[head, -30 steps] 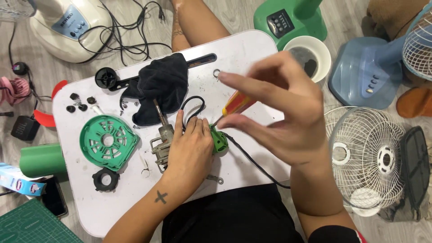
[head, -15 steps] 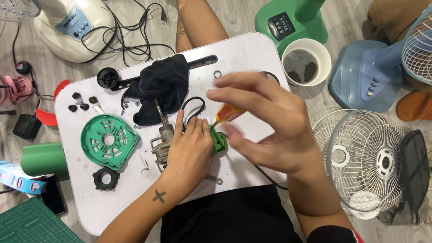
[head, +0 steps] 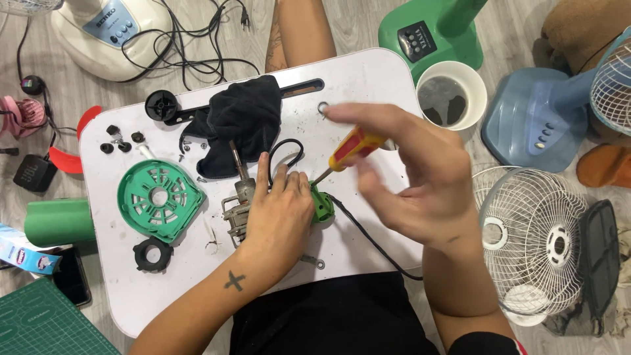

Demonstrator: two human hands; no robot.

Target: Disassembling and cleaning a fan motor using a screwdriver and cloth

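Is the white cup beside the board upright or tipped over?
Upright. The white cup shows its round open mouth straight to the head camera, with a dark inside; whether that is liquid or residue, cannot tell.

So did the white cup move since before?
Yes, in the picture: the white cup slid right and down, but so did the green fan base, so probably only the camera moved.

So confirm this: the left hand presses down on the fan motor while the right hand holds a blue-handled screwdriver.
Not quite. In the head view the screwdriver in the right hand has a red and yellow handle, not blue. The left hand does press on the fan motor.
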